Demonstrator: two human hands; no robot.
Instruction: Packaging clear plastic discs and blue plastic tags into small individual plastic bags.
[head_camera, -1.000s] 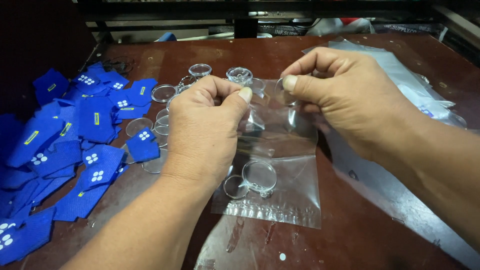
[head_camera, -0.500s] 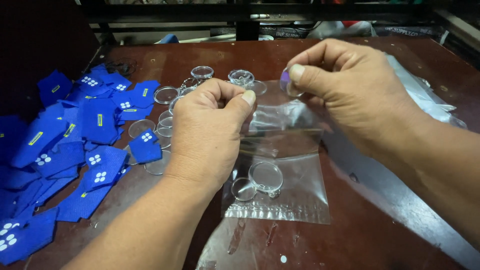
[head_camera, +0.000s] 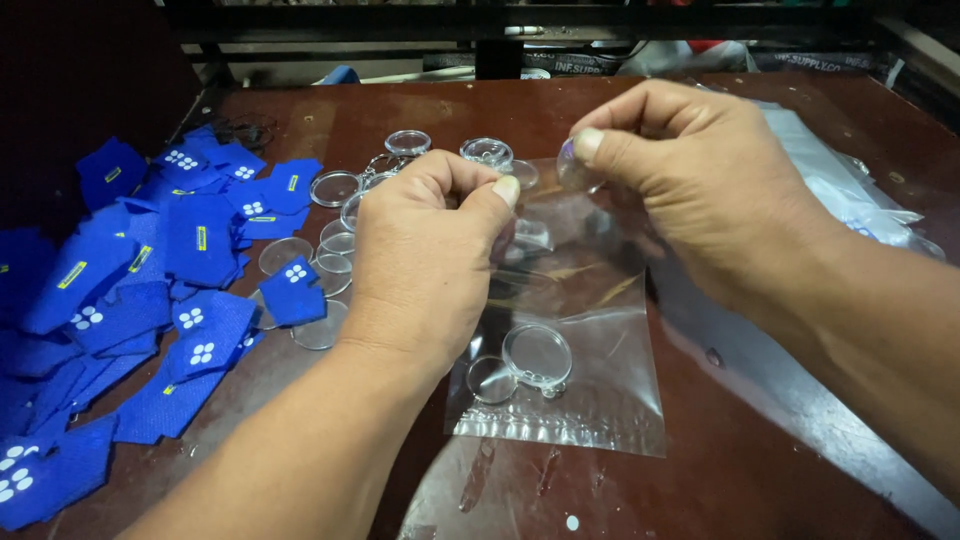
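Fingers of both hands pinch the top edge of a small clear plastic bag (head_camera: 570, 340) in the head view: the left hand (head_camera: 425, 265) has thumb and forefinger pressed together on the bag's left corner, and the right hand (head_camera: 700, 190) has its thumb and fingers clamped on the right corner, a little farther from the person. The bag hangs down from that grip onto the dark red table (head_camera: 780, 460), in the middle of the scene. Inside it, near the bottom, sit two round clear plastic pieces (head_camera: 525, 362), so this bag looks filled, and closing its mouth is, by my reading, the step in hand. Much seems left: loose clear discs (head_camera: 335, 188) lie scattered on the far side of the table, a heap of blue fabric patches (head_camera: 150, 290) covers the left, and a pile of clear bags (head_camera: 850, 190) waits on the right.
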